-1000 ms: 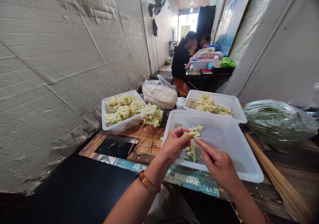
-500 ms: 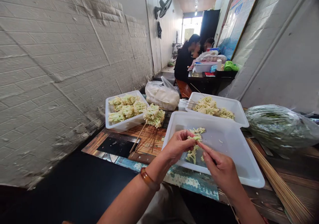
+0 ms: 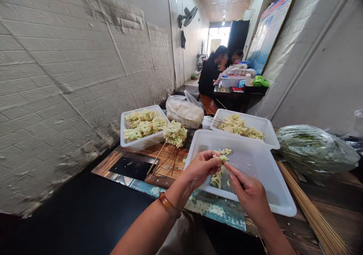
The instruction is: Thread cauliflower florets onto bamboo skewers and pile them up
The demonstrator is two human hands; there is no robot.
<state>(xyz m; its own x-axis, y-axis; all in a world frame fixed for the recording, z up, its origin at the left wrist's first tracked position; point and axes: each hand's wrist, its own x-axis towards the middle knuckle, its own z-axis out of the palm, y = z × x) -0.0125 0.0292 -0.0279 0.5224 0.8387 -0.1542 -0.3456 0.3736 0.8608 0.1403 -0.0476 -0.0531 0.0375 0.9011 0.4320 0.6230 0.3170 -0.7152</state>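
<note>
Over the near white tray (image 3: 272,179), my left hand (image 3: 204,165) pinches a pale green cauliflower floret (image 3: 223,158). My right hand (image 3: 248,187) is closed with its fingertips against the floret, around a thin wooden skewer (image 3: 260,237) whose lower end shows below the wrist. The skewer's tip is hidden at the fingers. Loose cauliflower pieces (image 3: 216,180) lie in the tray under my hands. To the left, skewered cauliflower (image 3: 175,134) rests at the edge of another white tray (image 3: 136,146), its sticks pointing toward me.
A third tray (image 3: 269,134) behind holds more skewered cauliflower. A bundle of bare skewers (image 3: 314,213) lies at right, near a plastic bag of greens (image 3: 314,149). A white plastic bag (image 3: 185,111) stands between the back trays. Two people (image 3: 211,71) sit at a farther table.
The view has tilted slightly, so the scene sits a little lower. Both hands keep nearly the same grip on the floret and skewer.
</note>
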